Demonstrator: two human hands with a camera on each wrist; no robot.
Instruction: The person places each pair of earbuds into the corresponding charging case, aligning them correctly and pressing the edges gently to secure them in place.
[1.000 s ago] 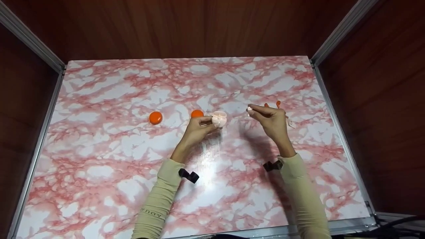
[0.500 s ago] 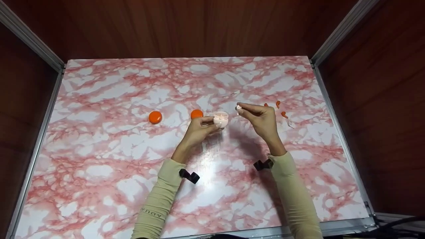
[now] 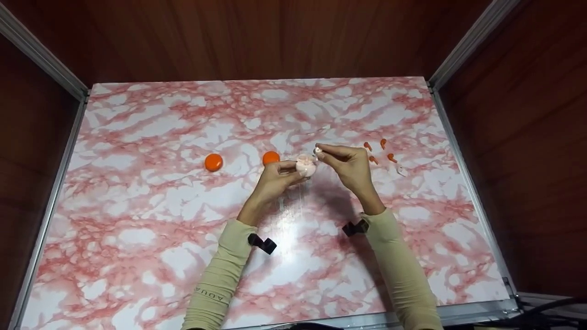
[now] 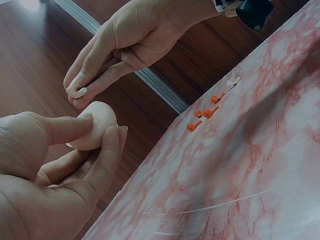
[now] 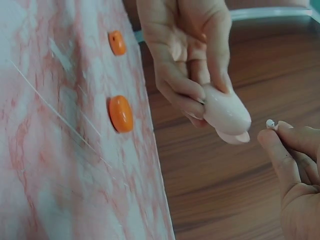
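Right hand is further left than a second ago, so the white earbud it's pinching is just beside the open pale case. The case sits left of those fingertips, gripped by the left hand. Can't tell which way the earbud's stem points. Both hang above a pink-marbled tabletop, wood-panelled wall behind.

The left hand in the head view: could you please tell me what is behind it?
An orange earbud case shows partly beyond the left hand; its lower edge and some marbled tabletop are covered.
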